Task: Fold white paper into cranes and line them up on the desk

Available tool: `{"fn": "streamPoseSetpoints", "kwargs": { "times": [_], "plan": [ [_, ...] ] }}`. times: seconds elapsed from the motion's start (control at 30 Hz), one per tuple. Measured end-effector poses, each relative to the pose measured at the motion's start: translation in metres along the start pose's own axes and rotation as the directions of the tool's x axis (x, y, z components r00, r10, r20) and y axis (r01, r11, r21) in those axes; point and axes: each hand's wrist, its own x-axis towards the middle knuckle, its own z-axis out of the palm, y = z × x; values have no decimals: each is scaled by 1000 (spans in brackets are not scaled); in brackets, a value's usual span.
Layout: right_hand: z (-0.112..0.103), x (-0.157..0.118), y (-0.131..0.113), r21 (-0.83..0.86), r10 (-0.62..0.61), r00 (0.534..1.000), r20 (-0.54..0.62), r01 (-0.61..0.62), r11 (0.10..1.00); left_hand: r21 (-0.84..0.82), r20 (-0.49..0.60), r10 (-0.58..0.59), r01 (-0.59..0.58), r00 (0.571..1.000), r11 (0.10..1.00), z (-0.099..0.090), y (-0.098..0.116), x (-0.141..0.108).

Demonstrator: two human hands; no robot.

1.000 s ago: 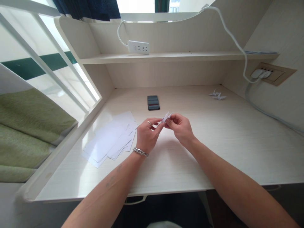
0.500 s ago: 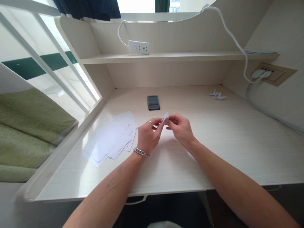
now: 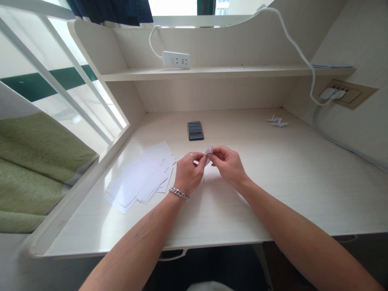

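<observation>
A small folded piece of white paper (image 3: 209,151) is pinched between my two hands, above the middle of the desk. My left hand (image 3: 190,170), with a ring and a chain bracelet at the wrist, grips its left side between thumb and fingers. From the other side, my right hand (image 3: 228,162) pinches it with the thumb in front. The fingers partly cover the folds. To the left of my left hand lies a spread of loose white paper sheets (image 3: 142,173). Two folded paper cranes (image 3: 279,123) rest at the back right.
A dark phone (image 3: 195,131) lies on the pale desk (image 3: 303,173) beyond my hands. On the shelf (image 3: 227,74) sits a white power strip (image 3: 176,60). A white cable (image 3: 298,46) hangs down to a wall socket (image 3: 348,94) on the right.
The folded paper has turned in my fingers, and a part of it now shows below, between my hands. Both hands have shifted only slightly.
</observation>
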Motion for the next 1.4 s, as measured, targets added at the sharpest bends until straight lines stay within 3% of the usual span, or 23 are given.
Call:
{"fn": "streamPoseSetpoints", "kwargs": {
  "times": [0.2, 0.4, 0.67, 0.9, 1.13, 1.4],
  "plan": [
    [0, 0, -1, 45, 59, 997, 46, -61, 997, -82, 30, -95, 97, 995, 992, -3, -5, 4],
    [-1, 2, 3, 95, 67, 993, 95, -76, 993, -220, 144, -89, 119, 986, 968, -3, -9, 5],
    [0, 3, 2, 144, 146, 988, 56, -153, 978, -197, 132, -106, 131, 985, 972, -1, -12, 6],
    [-1, 0, -5, 105, 212, 973, 94, -222, 969, -125, 122, -112, 127, 986, 984, -2, -6, 5],
    [0, 1, -5, 106, 226, 974, 21, -227, 968, -237, 210, -119, 169, 970, 957, -1, -8, 3],
    [1, 0, -5, 112, 202, 979, 31, -205, 972, -216, 191, -110, 151, 975, 965, -1, -9, 2]
  ]
}}
